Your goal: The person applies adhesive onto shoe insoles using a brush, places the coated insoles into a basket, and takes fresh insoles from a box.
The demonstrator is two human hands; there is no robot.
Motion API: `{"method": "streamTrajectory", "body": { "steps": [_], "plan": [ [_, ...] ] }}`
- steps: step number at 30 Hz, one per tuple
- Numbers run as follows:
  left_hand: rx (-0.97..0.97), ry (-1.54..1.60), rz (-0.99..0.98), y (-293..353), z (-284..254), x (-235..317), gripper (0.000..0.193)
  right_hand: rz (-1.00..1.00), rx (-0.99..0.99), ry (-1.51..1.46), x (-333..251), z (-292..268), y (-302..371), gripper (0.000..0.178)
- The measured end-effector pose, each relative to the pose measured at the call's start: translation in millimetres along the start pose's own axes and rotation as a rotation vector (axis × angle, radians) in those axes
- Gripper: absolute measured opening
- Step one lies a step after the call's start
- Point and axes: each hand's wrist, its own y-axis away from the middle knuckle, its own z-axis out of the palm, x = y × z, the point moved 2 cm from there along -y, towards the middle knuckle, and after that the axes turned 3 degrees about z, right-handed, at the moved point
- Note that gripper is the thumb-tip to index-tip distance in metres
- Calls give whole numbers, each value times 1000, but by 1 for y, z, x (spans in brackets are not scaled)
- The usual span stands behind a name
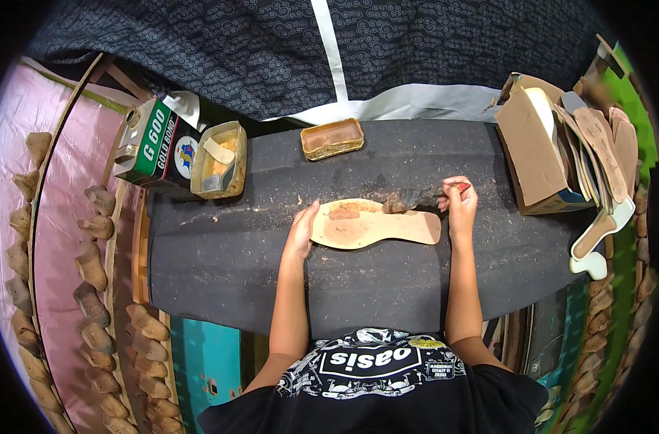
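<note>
Speckled dark table (221, 275), pale sole (376, 224), patterned cloth (199, 58).

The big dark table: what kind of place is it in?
Probably a shoemaking workshop: a tan sole-shaped piece lies against the left hand, more sole shapes stick out of a cardboard box, and foot-shaped blocks line the left side.

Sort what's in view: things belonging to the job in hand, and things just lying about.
Job in hand:
tan sole, left hand at its end
dark brush, in right hand

Apparently lying about:
green-and-black can
pale tub
small tray
cardboard box
foot-shaped blocks
</note>
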Motion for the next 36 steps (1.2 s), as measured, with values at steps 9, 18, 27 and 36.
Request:
{"method": "streamTrajectory", "body": {
  "steps": [9, 18, 27, 36],
  "plan": [
    [-22, 24, -6, -2, 1, -3, 31, 141, -128, -132, 6, 26, 14, 8],
    [0, 17, -9, -5, -5, -5, 30, 47, -41, 132, -5, -25, -10, 5],
    [-36, 18, -25, -3, 1, -2, 30, 68, -49, -65, -7, -10, -3, 4],
    [3, 9, 19, -6, -6, -7, 29, 65, -160, 140, -7, -36, -12, 6]
  ]
}}
